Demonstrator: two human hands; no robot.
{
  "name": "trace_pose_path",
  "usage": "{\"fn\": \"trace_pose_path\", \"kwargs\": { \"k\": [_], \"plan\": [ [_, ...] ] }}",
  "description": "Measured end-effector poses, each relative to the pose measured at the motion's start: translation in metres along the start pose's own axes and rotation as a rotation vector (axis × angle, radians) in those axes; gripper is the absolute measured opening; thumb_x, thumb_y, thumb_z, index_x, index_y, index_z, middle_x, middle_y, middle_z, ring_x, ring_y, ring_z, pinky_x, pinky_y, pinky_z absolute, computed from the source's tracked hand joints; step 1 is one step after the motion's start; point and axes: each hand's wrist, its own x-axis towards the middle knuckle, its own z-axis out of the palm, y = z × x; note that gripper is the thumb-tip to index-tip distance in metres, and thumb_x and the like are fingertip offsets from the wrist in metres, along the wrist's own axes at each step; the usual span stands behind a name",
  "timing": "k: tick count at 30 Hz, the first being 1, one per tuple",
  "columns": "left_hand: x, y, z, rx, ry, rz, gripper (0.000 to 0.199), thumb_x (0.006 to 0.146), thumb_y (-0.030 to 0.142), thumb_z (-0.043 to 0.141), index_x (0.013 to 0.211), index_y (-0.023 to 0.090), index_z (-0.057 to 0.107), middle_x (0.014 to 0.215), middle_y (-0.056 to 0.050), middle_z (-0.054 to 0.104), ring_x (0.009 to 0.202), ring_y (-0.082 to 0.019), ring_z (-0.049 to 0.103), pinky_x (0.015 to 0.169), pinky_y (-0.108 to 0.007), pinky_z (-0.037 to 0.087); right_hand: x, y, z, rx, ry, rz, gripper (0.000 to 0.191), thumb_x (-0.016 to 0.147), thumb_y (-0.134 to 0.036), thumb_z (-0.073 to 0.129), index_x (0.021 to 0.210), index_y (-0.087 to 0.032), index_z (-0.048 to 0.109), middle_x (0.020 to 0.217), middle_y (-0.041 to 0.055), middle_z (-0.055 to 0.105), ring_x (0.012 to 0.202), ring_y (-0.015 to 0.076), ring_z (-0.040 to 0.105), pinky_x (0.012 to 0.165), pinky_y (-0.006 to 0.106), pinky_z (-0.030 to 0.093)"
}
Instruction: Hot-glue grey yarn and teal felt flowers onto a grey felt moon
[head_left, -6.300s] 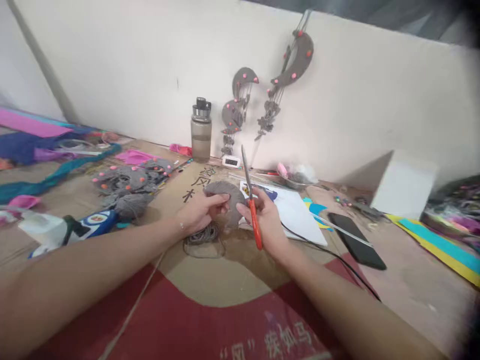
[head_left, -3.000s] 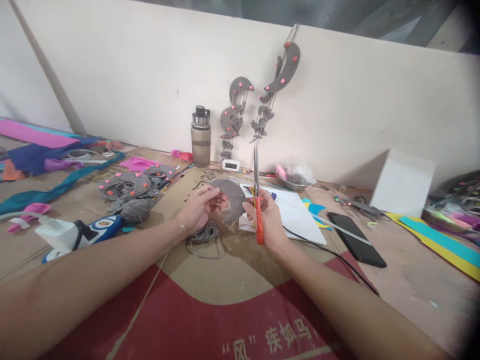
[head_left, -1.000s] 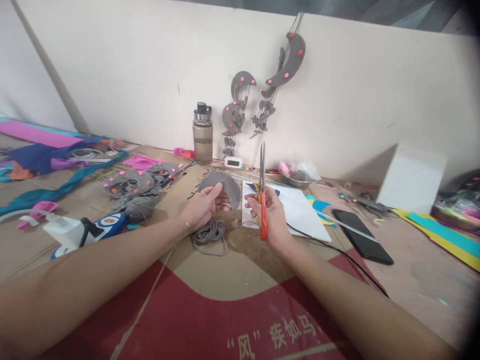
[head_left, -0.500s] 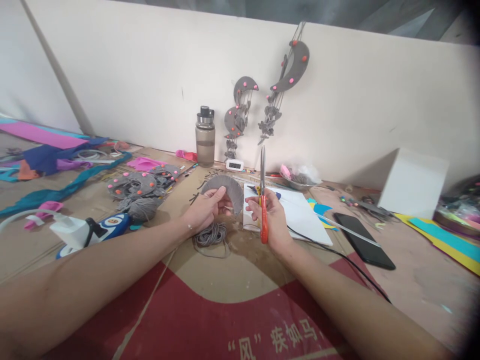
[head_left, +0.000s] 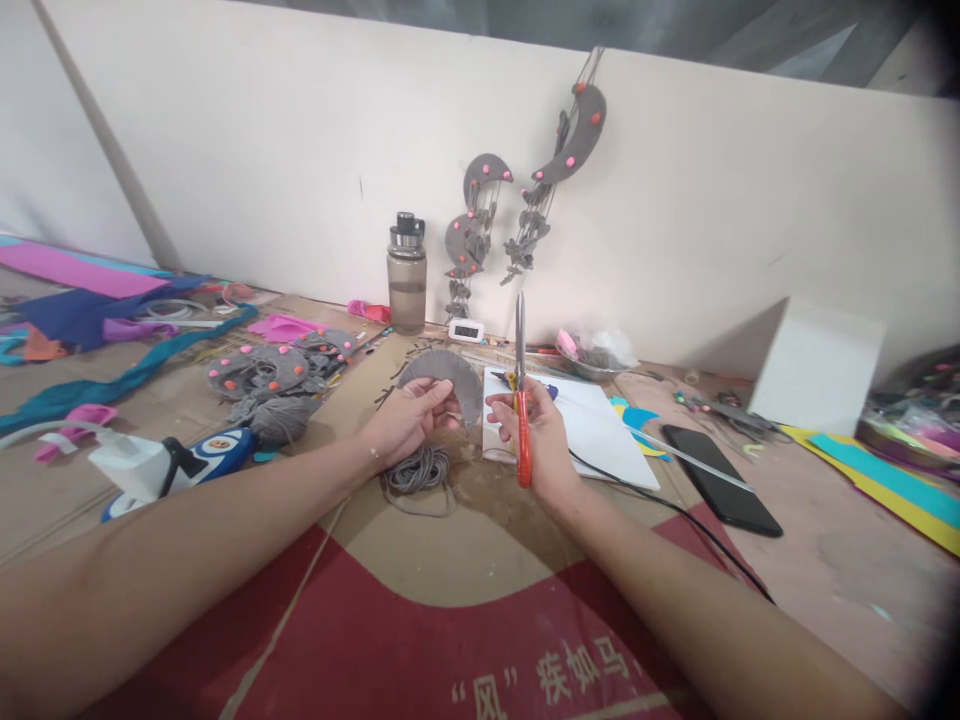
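Note:
My left hand (head_left: 411, 418) pinches a grey crescent (head_left: 442, 368) that looks wrapped in yarn, thumb on its near face. Its fingers are partly hidden behind the piece. In my right hand (head_left: 541, 430) is a pair of scissors (head_left: 523, 400) with orange-red handles; the blades point upward and look closed. A gap separates the scissors from the crescent. Below my left hand a loose coil of grey cord (head_left: 417, 472) lies on the cardboard (head_left: 420, 570). Behind my right hand is a white sheet or pad (head_left: 611, 440).
A water bottle (head_left: 406, 280) and a small digital clock (head_left: 466, 330) stand by the wall. Grey crescent garlands (head_left: 577, 135) hang there. At left are a grey yarn ball (head_left: 277, 415) and a power strip (head_left: 225, 455); at right, a black phone (head_left: 720, 480) and a cable (head_left: 697, 518).
The whole view has shifted slightly, so most things appear a little further left. The hanging garland has swung a little to the left. Both hands keep their holds.

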Motion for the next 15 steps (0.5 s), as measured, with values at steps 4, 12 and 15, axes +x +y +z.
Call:
{"fn": "trace_pose_path", "kwargs": {
  "k": [4,12,15],
  "plan": [
    [-0.0009,0.001,0.001,-0.004,0.01,-0.007,0.026,0.064,0.024,0.079,0.071,0.014,0.056,0.068,0.001,0.064,0.064,-0.012,0.063,0.052,-0.023,0.049,0.0015,0.0034,-0.0012,-0.031,-0.001,-0.014,0.057,0.06,-0.037,0.076,0.106,-0.021,0.047,0.082,-0.0004,0.064,0.065,0.0126,0.059,0.051,0.023,0.04],
    [0.0003,-0.0019,-0.0013,0.033,0.001,-0.005,0.026,0.063,0.027,0.079,0.074,0.014,0.059,0.07,-0.002,0.066,0.063,-0.013,0.063,0.052,-0.023,0.049,0.0014,0.0069,-0.0022,-0.05,-0.026,-0.02,0.055,0.063,-0.034,0.075,0.109,-0.022,0.047,0.083,-0.0016,0.063,0.066,0.0117,0.058,0.053,0.023,0.041],
    [-0.0005,-0.0032,-0.0002,0.061,0.016,-0.004,0.029,0.06,0.029,0.081,0.072,0.014,0.059,0.065,-0.001,0.065,0.062,-0.013,0.062,0.05,-0.023,0.048,0.0028,0.0104,-0.0038,-0.064,-0.043,-0.017,0.056,0.062,-0.03,0.076,0.11,-0.023,0.047,0.084,-0.0022,0.062,0.067,0.0117,0.058,0.052,0.022,0.04]
  ]
}}
